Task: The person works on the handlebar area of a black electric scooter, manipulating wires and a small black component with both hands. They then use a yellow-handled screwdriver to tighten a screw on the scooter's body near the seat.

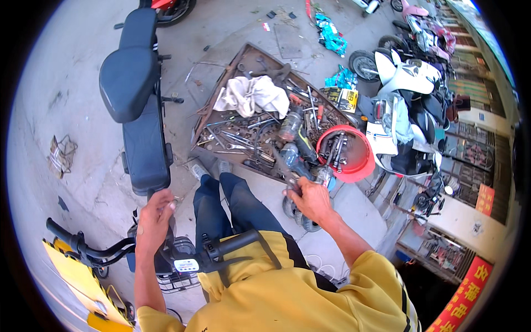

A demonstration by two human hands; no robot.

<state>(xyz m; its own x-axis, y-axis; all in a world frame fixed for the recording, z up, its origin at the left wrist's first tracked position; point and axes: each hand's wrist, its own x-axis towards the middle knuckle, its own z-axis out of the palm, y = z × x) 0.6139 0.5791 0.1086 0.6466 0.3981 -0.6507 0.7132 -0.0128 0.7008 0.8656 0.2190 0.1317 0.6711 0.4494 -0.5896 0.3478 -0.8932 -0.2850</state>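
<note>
My left hand [154,221] is closed beside the front end of the e-bike's long black seat [145,149], behind its handlebar [235,246]. Its thumb and fingertips meet, and whatever they pinch is too small to make out. Over the near right corner of a metal tool tray [260,166], my right hand [313,200] is wrapped round a dark, long hand tool [283,166], whose exact kind is unclear. Wrenches [235,138], screwdrivers and a white cloth [251,97] lie in the tray. At its right side sits a red basin [345,177] holding several wrenches.
Parked scooters [406,83] line the right side. Teal plastic wrappers [332,36] lie on the ground beyond the tray, and a yellow-and-black box [343,98] rests by its right edge. Crumpled packaging [62,155] lies at left, near a yellow panel [72,276].
</note>
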